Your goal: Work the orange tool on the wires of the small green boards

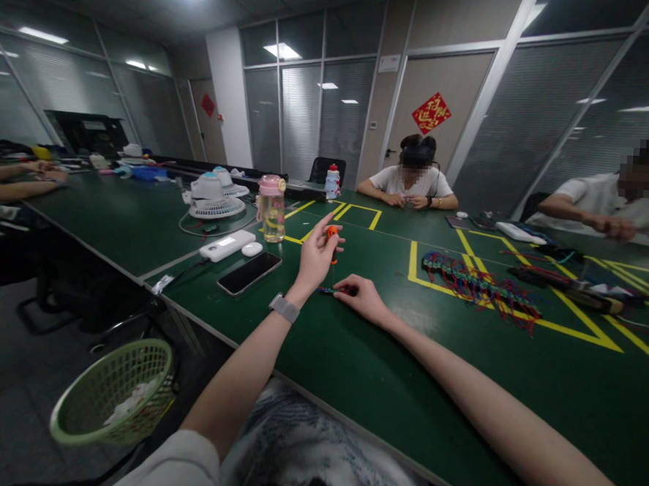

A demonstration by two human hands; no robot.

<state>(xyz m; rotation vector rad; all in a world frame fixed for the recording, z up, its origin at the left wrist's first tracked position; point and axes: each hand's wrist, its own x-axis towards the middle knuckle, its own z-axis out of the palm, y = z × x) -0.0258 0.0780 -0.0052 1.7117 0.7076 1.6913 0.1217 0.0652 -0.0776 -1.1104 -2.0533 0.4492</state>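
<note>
My left hand (316, 259), with a grey watch band (284, 308) on its wrist, grips an orange-handled screwdriver (333, 232). The tool stands upright, and its thin shaft points down at a small dark part (327, 291) on the green table. What kind of part it is, and whether the tip touches it, is too small to tell. From the other side, my right hand (362, 297) rests on the table and pinches that part between thumb and fingers. A black phone (249, 273) lies to the left of my left hand.
A white power bank (228, 245), a white case (252, 249), a pink-lidded bottle (272, 209) and white fans (217, 200) stand left. A row of wired small parts (479, 285) lies right, among yellow tape. Co-workers sit around the table. A green basket (111, 391) stands below.
</note>
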